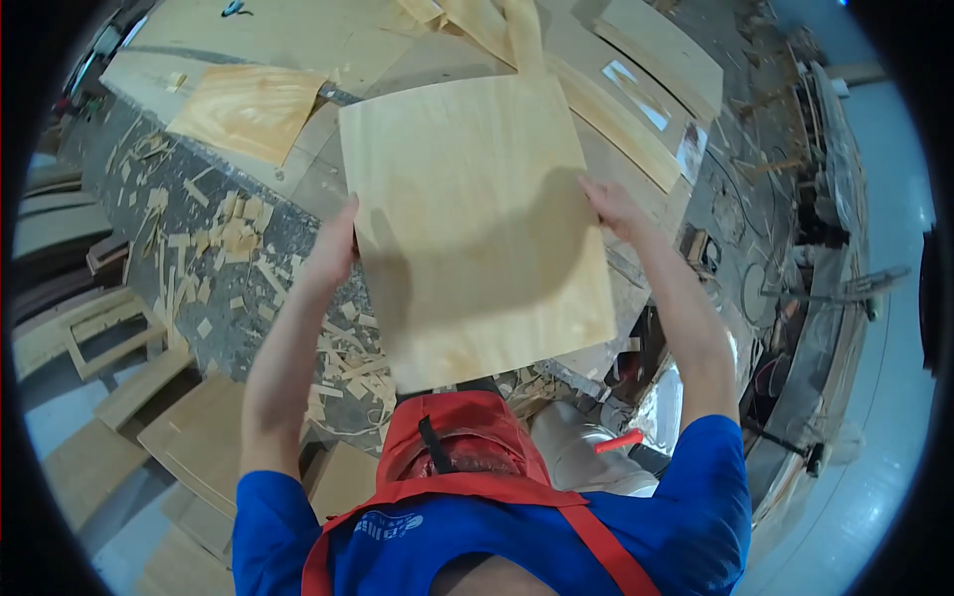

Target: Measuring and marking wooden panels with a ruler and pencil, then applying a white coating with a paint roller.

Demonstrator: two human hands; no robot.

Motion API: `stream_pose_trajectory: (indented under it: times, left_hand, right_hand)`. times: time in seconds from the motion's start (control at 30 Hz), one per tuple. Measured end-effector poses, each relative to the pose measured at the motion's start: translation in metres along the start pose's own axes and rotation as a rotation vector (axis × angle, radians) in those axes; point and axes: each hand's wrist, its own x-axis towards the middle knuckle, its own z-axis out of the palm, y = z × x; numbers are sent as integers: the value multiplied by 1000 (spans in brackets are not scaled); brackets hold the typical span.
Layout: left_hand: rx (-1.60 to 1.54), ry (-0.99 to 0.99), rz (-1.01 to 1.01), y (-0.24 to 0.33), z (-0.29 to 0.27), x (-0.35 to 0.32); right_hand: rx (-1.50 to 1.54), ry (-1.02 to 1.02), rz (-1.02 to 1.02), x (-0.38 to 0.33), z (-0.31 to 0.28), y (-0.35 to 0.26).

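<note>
I hold a large pale sheet of thin wood veneer (475, 219) flat in front of me with both hands. My left hand (335, 244) grips its left edge at mid-height. My right hand (614, 207) grips the right edge, thumb on top. The sheet hangs above a workbench (298, 179) and hides what lies under it. My blue sleeves and red apron (467, 447) show at the bottom.
A smaller yellowish veneer piece (248, 109) lies on the bench to the left. More long veneer strips (616, 109) lie at the back right. Wood offcuts and shavings (214, 248) litter the grey floor on the left. Boards (189, 437) are stacked at lower left. Machinery (815, 278) stands at right.
</note>
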Motion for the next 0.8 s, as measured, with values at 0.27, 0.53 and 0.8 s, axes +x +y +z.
stream_pose_trajectory:
  times: [0.27, 0.53, 0.8]
  left_hand:
    - [374, -105, -46, 73, 16, 93]
    - [569, -71, -72, 63, 5, 168]
    - [656, 29, -44, 47, 0, 183]
  right_hand:
    - [652, 25, 168, -65, 74, 105]
    - [730, 123, 175, -75, 116, 134]
    - [640, 180, 121, -92, 89, 167]
